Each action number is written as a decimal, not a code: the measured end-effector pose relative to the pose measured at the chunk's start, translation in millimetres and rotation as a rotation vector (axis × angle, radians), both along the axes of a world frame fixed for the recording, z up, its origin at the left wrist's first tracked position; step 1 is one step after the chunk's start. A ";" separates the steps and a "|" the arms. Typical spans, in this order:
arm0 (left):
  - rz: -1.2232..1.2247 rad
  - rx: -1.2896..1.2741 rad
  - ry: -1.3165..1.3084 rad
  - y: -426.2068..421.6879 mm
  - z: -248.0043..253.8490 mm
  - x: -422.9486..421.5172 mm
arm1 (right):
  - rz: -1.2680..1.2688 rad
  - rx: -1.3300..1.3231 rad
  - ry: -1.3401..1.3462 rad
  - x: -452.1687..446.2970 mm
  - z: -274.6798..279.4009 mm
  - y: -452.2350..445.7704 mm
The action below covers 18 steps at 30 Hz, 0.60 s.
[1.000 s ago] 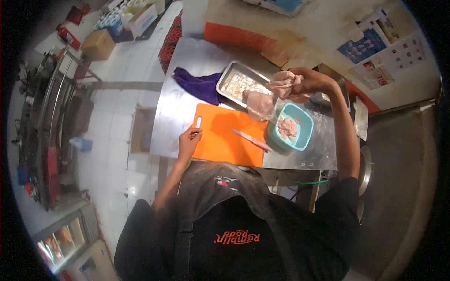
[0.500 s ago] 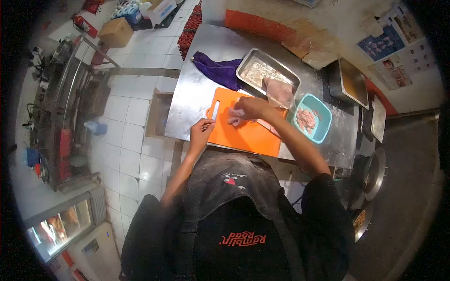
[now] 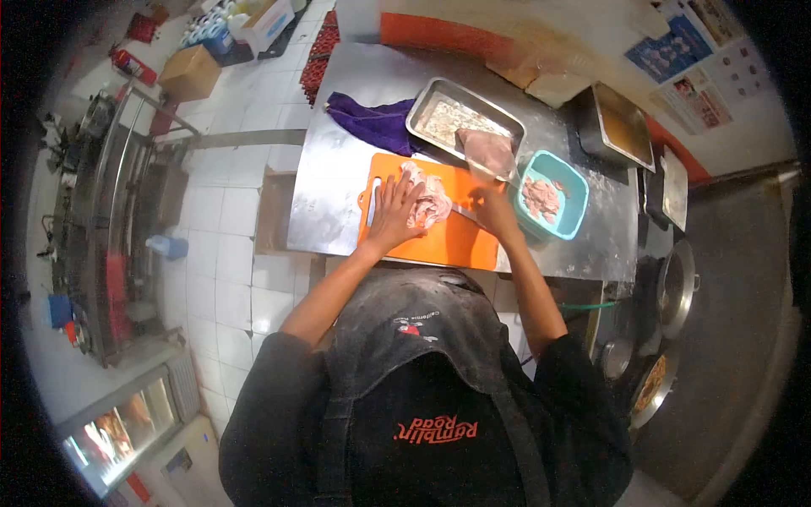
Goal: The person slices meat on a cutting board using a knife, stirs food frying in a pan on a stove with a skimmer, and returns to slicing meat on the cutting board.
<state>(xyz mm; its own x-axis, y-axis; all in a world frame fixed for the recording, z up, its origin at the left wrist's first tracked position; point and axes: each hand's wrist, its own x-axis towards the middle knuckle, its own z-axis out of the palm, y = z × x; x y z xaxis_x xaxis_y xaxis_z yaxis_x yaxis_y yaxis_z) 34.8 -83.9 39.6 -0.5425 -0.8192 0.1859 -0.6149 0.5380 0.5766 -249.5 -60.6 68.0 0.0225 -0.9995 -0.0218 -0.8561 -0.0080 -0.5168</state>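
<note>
A pale pink heap of raw meat point(image 3: 429, 203) lies on an orange cutting board point(image 3: 431, 248). My left hand point(image 3: 394, 213) rests with its fingers spread against the heap's left side. On the other side, my right hand point(image 3: 496, 211) is closed on a knife point(image 3: 465, 213), whose blade points left toward the meat; the handle is hidden in my fingers. Behind the board, a clear plastic bag point(image 3: 488, 152) with pinkish contents hangs over the rim of a metal tray point(image 3: 420, 133). To the right sits a turquoise basin point(image 3: 577, 182) containing small pieces of meat point(image 3: 541, 198).
A purple cloth point(image 3: 372, 122) lies on the steel table point(image 3: 325, 215) left of the tray. At the back right stands a deep metal pan point(image 3: 615, 127) with yellowish liquid. Large round pans point(image 3: 676, 287) are off the table's right side.
The meat was in my right hand and now lies spread on the board. My left hand has moved from the board's left edge onto it. My right hand has moved right and taken the knife.
</note>
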 end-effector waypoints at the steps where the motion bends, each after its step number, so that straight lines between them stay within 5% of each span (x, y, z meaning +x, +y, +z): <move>1: -0.023 -0.004 -0.015 -3.9 -10.9 -4.8 | -0.059 -0.058 0.015 -2.2 -8.7 26.2; 5: -0.016 -0.027 -0.031 -14.7 -2.9 -7.7 | -0.145 -0.037 0.304 -8.2 -26.6 91.7; 8: 0.077 -0.034 0.085 -29.9 -10.2 -1.7 | -0.125 0.039 0.263 -18.5 -48.4 114.3; 10: 0.113 -0.150 0.082 -54.7 -16.3 -5.2 | -0.183 0.088 0.000 -12.5 -31.0 126.9; 12: 0.150 0.061 0.138 -80.4 -23.4 -12.2 | -0.242 0.112 -0.026 -10.0 -13.1 134.7; 18: 0.059 0.012 -0.012 -68.7 9.2 -25.4 | -0.387 -0.007 -0.164 -23.9 13.4 146.9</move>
